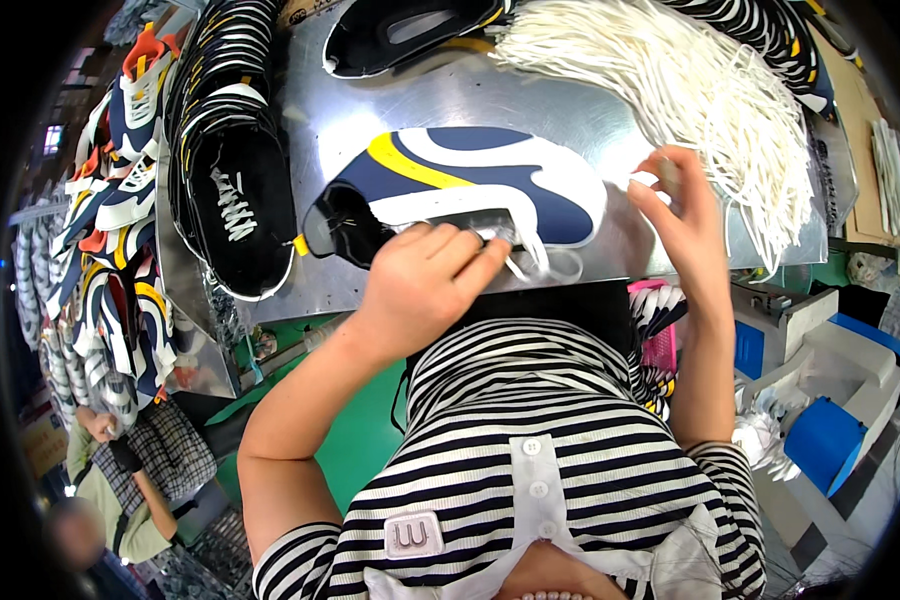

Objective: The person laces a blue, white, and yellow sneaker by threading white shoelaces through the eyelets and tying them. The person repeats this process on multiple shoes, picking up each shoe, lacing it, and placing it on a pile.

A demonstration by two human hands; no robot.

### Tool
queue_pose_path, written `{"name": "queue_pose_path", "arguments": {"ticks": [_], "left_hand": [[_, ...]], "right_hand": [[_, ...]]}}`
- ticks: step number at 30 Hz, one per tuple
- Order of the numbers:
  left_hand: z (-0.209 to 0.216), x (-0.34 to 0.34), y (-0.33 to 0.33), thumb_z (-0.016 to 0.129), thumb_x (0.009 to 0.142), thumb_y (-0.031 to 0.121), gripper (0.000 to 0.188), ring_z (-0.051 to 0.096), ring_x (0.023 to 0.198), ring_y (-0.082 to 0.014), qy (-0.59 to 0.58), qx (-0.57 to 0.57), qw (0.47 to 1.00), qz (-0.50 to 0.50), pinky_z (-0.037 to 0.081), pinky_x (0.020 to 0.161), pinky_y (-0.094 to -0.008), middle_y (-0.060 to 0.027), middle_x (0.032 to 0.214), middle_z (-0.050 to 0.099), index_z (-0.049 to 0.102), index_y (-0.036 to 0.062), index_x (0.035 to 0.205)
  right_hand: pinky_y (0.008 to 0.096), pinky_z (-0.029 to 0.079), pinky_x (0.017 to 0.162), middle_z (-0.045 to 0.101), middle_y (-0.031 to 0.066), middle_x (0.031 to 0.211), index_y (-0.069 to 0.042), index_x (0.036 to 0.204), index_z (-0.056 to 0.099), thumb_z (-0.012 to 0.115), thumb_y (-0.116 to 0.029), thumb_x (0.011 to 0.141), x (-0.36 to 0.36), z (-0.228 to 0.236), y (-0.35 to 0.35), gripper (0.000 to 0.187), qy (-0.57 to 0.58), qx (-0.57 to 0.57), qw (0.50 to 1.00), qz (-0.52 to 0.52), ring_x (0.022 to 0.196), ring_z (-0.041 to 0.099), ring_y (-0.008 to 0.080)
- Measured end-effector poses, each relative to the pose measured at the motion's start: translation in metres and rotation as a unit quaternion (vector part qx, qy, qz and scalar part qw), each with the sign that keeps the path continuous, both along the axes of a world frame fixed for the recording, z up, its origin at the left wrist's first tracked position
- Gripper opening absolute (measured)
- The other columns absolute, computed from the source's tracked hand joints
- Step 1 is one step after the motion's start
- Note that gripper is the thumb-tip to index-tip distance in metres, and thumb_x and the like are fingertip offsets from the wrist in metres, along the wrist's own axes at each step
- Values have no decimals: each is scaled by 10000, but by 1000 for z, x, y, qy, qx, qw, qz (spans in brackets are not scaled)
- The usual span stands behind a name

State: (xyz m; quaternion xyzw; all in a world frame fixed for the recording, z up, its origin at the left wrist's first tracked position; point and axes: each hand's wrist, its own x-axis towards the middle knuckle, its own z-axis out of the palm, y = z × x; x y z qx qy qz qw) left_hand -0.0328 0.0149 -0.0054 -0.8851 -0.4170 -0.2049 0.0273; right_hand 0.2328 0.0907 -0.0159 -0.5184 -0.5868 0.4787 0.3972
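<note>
A navy, white and yellow shoe upper (440, 170) lies on its side on the metal table in front of me, toe to the right. My left hand (425, 280) is closed on the upper at its opening, fingers curled over the lacing edge; the fingertips are partly hidden. White lace (532, 250) shows beside those fingers, with a blurred loop hanging near the table edge. To the right of the toe, my right hand (685, 215) is raised, thumb and forefinger pinched on a white shoelace (646, 180). Beyond it spreads a big bundle of white shoelaces (670, 80).
Nested black-lined uppers (232, 200) are stacked at the left, another upper (405, 35) lies at the back. Finished-looking sneakers (135, 190) hang far left. Below them a person (120, 490) works. Grey and blue bins (825, 430) stand at lower right, beyond the metal table's edge (370, 300).
</note>
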Motion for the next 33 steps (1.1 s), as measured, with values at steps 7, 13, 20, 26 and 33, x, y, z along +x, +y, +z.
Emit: {"name": "queue_pose_path", "arguments": {"ticks": [7, 13, 20, 26, 33], "left_hand": [[5, -27, 21, 562, 983, 320, 390, 625, 1001, -321, -238, -452, 859, 33, 483, 896, -388, -183, 1056, 666, 637, -10, 1178], [0, -17, 26, 671, 918, 378, 382, 606, 1035, -142, -363, -674, 603, 223, 459, 911, -272, -64, 1112, 686, 709, 53, 1115], [-14, -22, 27, 644, 870, 188, 168, 662, 741, -320, -157, -256, 928, 219, 516, 684, -408, -139, 815, 696, 725, 52, 928], [-7, -17, 25, 635, 860, 147, 133, 648, 741, -338, -177, -304, 915, 199, 505, 688, -434, -151, 778, 678, 711, 39, 861], [30, -76, 21, 609, 881, 26, 50, 615, 821, -351, -29, 34, 976, 214, 489, 724, -409, -159, 877, 621, 598, -11, 913]], "right_hand": [[206, 455, 710, 653, 81, 997, -58, 1192, 474, 794, -78, 813, -45, -19, -4, 496, 142, -81, 985, 48, 854, 588, 94], [211, 472, 724, 641, 84, 993, -35, 1216, 471, 772, -74, 823, -58, -22, -12, 497, 98, -33, 993, 56, 866, 596, 98], [227, 486, 695, 654, 118, 987, -38, 1191, 491, 753, -132, 850, -57, -20, -15, 440, 124, -151, 981, 2, 811, 611, 117], [225, 474, 660, 651, 108, 963, -31, 1181, 499, 758, -152, 856, -52, -26, -10, 433, 88, -128, 987, 46, 801, 602, 114], [218, 484, 678, 657, 87, 969, -29, 1200, 504, 743, -130, 875, -29, -11, -15, 417, 136, -131, 982, 28, 814, 603, 91]]}}
